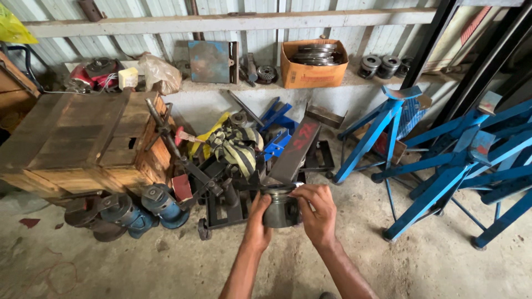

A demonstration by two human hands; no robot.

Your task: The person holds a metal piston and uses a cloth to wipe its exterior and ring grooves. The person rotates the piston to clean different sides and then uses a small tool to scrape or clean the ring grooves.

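Observation:
I hold a dark grey metal piston-like cylinder in front of me, low in the middle of the view. My left hand grips its left side. My right hand wraps its right side, with the fingers pinching a thin ring along its top rim. Just behind the cylinder lies a heap of black metal bars and clamps, with a striped cloth draped over it.
A wooden crate stands at the left with blue-grey motor parts below it. Blue steel stands fill the right. A shelf at the back holds an orange cardboard box of metal rings. The floor is concrete.

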